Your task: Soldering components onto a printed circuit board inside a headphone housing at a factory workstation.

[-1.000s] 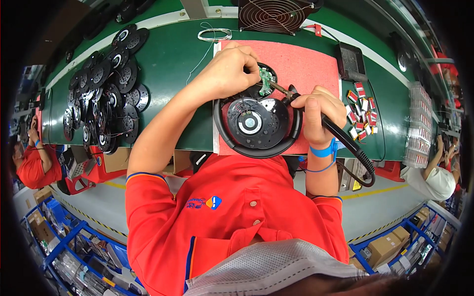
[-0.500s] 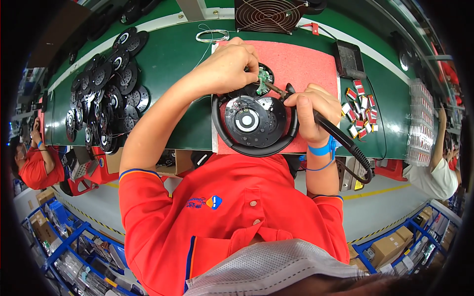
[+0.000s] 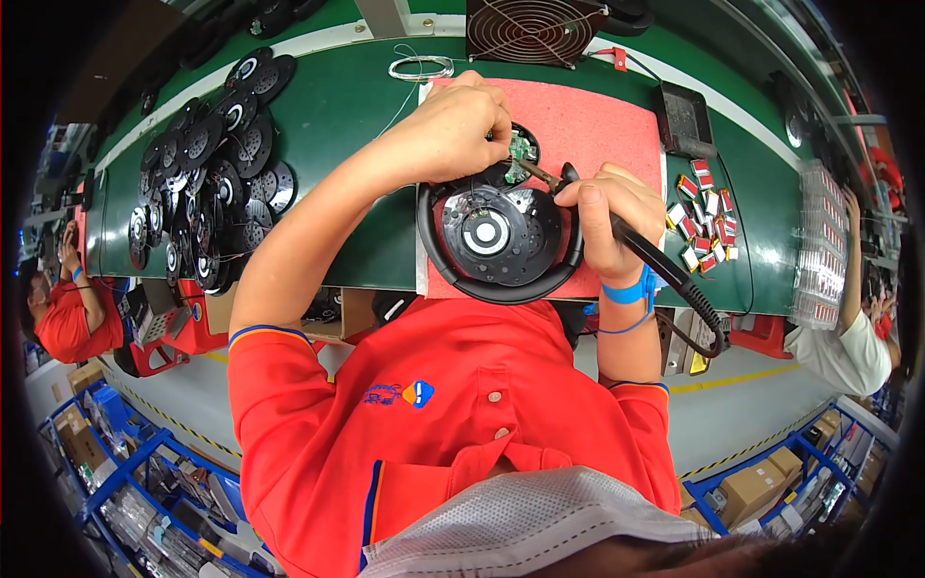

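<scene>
Small red-and-white rectangular packets (image 3: pixel 706 217) lie scattered right of centre on the green bench (image 3: pixel 347 116); clear trays of red pieces (image 3: pixel 822 246) sit at the far right edge; brown cartons (image 3: pixel 761 486) stand low right on blue racks. Round black fan housing (image 3: pixel 499 236) rests centre frame on a red mat (image 3: pixel 597 125). Left hand (image 3: pixel 458 130) pinches a small green circuit board (image 3: pixel 521 151) at the housing's upper rim. Right hand (image 3: pixel 612 217) grips a soldering iron (image 3: pixel 578 197); its long axis runs lower right to upper left, tip toward the board. Stacked black fan discs (image 3: pixel 207 183) fill the upper left.
</scene>
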A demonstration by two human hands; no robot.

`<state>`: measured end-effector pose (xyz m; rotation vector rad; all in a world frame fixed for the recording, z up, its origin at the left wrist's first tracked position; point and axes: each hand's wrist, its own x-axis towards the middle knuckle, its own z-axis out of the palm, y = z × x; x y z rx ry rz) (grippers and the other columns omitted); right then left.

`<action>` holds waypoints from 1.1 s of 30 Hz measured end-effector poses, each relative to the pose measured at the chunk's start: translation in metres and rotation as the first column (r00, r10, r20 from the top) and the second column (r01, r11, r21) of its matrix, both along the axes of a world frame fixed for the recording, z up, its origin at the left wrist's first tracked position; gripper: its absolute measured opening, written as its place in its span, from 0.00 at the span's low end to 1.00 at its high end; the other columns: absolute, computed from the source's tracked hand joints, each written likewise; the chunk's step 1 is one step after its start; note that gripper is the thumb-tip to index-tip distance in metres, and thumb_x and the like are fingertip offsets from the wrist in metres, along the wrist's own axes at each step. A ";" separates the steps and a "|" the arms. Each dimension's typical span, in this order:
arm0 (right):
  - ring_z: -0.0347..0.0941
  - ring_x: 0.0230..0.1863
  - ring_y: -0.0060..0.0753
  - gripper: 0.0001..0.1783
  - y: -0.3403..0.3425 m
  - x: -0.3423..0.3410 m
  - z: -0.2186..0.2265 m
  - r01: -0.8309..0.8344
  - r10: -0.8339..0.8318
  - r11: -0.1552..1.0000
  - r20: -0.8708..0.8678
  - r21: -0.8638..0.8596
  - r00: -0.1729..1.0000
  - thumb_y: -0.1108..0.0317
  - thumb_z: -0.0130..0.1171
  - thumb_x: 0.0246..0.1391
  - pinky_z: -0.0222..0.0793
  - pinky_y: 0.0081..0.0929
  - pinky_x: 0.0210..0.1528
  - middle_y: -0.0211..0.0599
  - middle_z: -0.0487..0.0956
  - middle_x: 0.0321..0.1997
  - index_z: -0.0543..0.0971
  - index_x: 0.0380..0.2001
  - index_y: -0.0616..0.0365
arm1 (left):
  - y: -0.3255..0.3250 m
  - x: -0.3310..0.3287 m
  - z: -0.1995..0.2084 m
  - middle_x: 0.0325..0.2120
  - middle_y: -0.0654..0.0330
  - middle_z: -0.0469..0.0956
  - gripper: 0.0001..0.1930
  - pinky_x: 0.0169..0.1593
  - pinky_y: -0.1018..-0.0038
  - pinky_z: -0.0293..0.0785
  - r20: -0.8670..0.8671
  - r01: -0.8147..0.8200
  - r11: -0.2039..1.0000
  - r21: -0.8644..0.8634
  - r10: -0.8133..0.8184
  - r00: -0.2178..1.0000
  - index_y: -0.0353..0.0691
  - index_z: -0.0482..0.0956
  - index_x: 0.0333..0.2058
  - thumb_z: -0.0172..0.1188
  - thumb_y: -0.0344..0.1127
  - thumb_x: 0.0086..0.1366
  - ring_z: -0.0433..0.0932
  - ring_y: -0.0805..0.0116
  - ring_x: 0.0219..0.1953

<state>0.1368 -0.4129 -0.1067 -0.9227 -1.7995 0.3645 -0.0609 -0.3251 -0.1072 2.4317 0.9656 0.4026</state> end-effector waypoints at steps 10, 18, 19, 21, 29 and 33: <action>0.62 0.13 0.28 0.14 0.001 0.000 -0.002 0.001 0.002 0.999 -0.061 0.050 0.998 0.72 0.50 0.51 0.53 0.25 0.18 0.37 0.72 0.13 0.77 0.16 0.66 | -0.002 0.001 0.000 0.35 0.59 0.77 0.05 0.51 0.68 0.66 -0.005 -0.019 1.000 0.005 0.019 1.000 0.35 0.78 0.19 0.61 0.30 0.48 0.69 0.59 0.44; 0.61 0.13 0.27 0.14 0.000 0.002 0.000 0.009 -0.007 0.999 -0.045 0.053 0.999 0.72 0.50 0.51 0.52 0.25 0.17 0.37 0.72 0.13 0.77 0.16 0.67 | -0.003 0.001 -0.001 0.36 0.58 0.77 0.04 0.51 0.69 0.65 -0.003 -0.023 1.000 0.014 0.023 1.000 0.35 0.78 0.19 0.61 0.29 0.48 0.69 0.59 0.45; 0.61 0.13 0.27 0.14 0.000 0.002 0.000 0.014 -0.011 0.998 -0.053 0.063 0.999 0.72 0.50 0.52 0.52 0.25 0.17 0.37 0.72 0.13 0.77 0.16 0.67 | -0.005 0.001 0.000 0.36 0.58 0.77 0.04 0.51 0.69 0.65 -0.004 -0.021 1.000 0.015 0.022 1.000 0.35 0.78 0.19 0.61 0.29 0.48 0.69 0.59 0.45; 0.63 0.13 0.28 0.12 0.000 0.005 0.000 0.023 -0.019 0.999 -0.067 0.048 0.998 0.72 0.52 0.51 0.55 0.25 0.17 0.35 0.73 0.13 0.77 0.16 0.64 | -0.008 0.002 0.001 0.36 0.58 0.77 0.04 0.51 0.68 0.66 0.022 -0.055 0.998 -0.016 0.055 0.998 0.35 0.78 0.21 0.61 0.29 0.48 0.70 0.58 0.45; 0.65 0.13 0.29 0.11 0.001 0.006 0.000 0.043 -0.038 0.998 -0.110 0.047 0.993 0.73 0.55 0.49 0.58 0.25 0.17 0.34 0.74 0.13 0.78 0.16 0.62 | -0.019 0.005 -0.018 0.37 0.58 0.77 0.04 0.49 0.67 0.68 0.297 -0.115 0.993 0.006 0.108 0.949 0.34 0.78 0.24 0.61 0.28 0.49 0.72 0.58 0.45; 0.64 0.13 0.28 0.13 -0.001 0.005 0.001 0.049 -0.045 0.998 -0.086 0.038 0.995 0.72 0.52 0.51 0.56 0.25 0.17 0.36 0.73 0.13 0.77 0.16 0.64 | -0.021 0.004 -0.018 0.38 0.57 0.77 0.03 0.49 0.66 0.68 0.292 -0.126 0.987 0.100 0.092 0.952 0.34 0.78 0.23 0.61 0.27 0.49 0.72 0.57 0.45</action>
